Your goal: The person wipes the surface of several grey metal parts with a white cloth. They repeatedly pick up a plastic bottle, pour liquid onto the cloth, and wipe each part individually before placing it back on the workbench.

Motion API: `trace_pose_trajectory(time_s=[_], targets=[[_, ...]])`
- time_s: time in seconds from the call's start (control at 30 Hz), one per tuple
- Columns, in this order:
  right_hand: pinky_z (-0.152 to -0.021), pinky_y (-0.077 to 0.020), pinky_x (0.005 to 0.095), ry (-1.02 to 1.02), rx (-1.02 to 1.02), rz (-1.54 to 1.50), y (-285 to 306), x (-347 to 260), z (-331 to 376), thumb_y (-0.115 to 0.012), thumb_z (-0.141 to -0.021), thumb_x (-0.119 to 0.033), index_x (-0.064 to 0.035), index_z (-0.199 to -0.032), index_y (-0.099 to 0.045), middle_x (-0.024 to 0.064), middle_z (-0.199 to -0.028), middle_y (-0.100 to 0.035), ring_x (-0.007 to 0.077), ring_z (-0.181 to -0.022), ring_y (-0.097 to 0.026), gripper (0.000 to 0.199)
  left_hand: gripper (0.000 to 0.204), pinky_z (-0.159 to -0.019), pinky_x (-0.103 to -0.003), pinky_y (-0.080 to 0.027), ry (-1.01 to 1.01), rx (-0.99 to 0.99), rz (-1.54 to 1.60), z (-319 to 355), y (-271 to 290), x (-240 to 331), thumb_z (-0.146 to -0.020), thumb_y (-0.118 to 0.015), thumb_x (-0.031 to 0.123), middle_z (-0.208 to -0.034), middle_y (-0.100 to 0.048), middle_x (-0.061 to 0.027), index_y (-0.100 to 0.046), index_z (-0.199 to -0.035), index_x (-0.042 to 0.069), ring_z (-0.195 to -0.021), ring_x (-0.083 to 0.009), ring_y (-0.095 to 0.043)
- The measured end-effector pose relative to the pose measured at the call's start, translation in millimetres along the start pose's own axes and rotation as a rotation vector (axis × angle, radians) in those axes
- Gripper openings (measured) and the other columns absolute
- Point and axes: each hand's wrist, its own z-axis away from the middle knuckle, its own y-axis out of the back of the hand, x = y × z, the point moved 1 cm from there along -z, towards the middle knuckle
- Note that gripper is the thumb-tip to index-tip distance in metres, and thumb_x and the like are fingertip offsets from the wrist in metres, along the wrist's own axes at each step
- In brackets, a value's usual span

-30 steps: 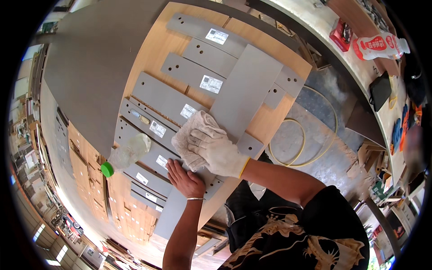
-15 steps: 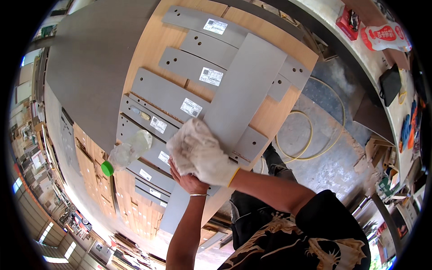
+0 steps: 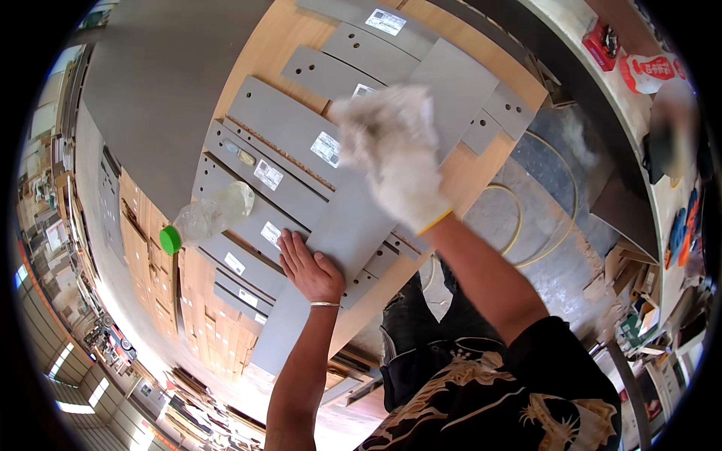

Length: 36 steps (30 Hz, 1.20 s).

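Spanning the wooden counter (image 3: 248, 68), a long grey panel (image 3: 361, 225) lies diagonally, its long axis running from the near left up to the far right, across a row of shorter grey boards (image 3: 278, 128) with white labels. The gloved right hand (image 3: 398, 165), blurred, rests on the panel's far half bunching a white rag (image 3: 376, 120); its grip looks clenched on the cloth. The bare left hand (image 3: 308, 267) lies flat with fingers released, pressing the panel's near half, so it is the nearer hand. A clear bottle with green cap (image 3: 203, 222) lies to the left.
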Motion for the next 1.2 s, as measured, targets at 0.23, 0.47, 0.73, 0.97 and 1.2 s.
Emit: trace_pose_trajectory(time_s=[0.23, 0.47, 0.73, 0.97, 1.2], targets=[[-0.127, -0.0292, 0.0458, 0.167, -0.498, -0.278, -53.7, -116.4, 100.4, -0.073, -0.088, -0.032, -0.0081, -0.133, -0.072, 0.0156, -0.146, -0.064, 0.0309, -0.145, -0.051, 0.051, 0.078, -0.129, -0.054, -0.02, 0.094, -0.09, 0.22, 20.4, -28.5, -47.6, -0.097, -0.063, 0.048, -0.165, -0.043, -0.0172, -0.043, -0.158, 0.004, -0.157, -0.0359, -0.03], [-0.105, -0.0536, 0.0443, -0.551, -0.972, -0.945, -26.2, -106.8, 109.3, -0.066, -0.096, -0.025, -0.0164, -0.132, -0.071, 0.0162, -0.138, -0.068, 0.0264, -0.132, -0.061, 0.038, 0.07, -0.129, -0.054, -0.02, -0.032, -0.04, -0.014, 13.3, -28.8, -43.3, -0.101, -0.057, 0.039, -0.165, -0.043, -0.0202, -0.042, -0.158, 0.001, -0.157, -0.0378, -0.032], [-0.108, -0.0553, 0.0556, -1.151, -0.284, -2.061, 80.9, -41.2, 121.5, -0.06, -0.108, -0.04, -0.0086, -0.152, -0.047, 0.0155, -0.14, -0.064, 0.0343, -0.126, -0.065, 0.055, 0.064, -0.13, -0.053, -0.02, 0.03, 0.024, 0.167, 8.3, 2.3, -21.9, -0.096, -0.052, 0.015, -0.168, -0.038, -0.0213, -0.043, -0.157, -0.001, -0.159, -0.0408, -0.029], [-0.108, -0.0558, 0.0579, -1.149, -0.409, -2.211, 95.4, -1.9, 138.0, -0.058, -0.109, -0.025, -0.0076, -0.152, -0.046, 0.0188, -0.144, -0.06, 0.0368, -0.132, -0.062, 0.048, 0.061, -0.123, -0.05, -0.036, 0.117, 0.116, 0.534, 58.2, 36.0, 21.7, -0.088, -0.059, -0.003, -0.157, -0.05, -0.0246, -0.054, -0.149, 0.001, -0.148, -0.043, -0.045], [-0.109, -0.056, 0.0586, -1.094, -0.646, -1.993, 118.7, -40.6, 158.7, -0.057, -0.096, 0.003, -0.0035, -0.151, -0.045, 0.0215, -0.142, -0.06, 0.0402, -0.13, -0.064, 0.056, 0.041, -0.099, -0.037, -0.054, 0.65, -0.369, 1.676, 129.2, 94.4, 105.4, -0.107, -0.058, 0.022, -0.125, -0.072, -0.0094, -0.059, -0.141, 0.0, -0.114, -0.0239, -0.069]])
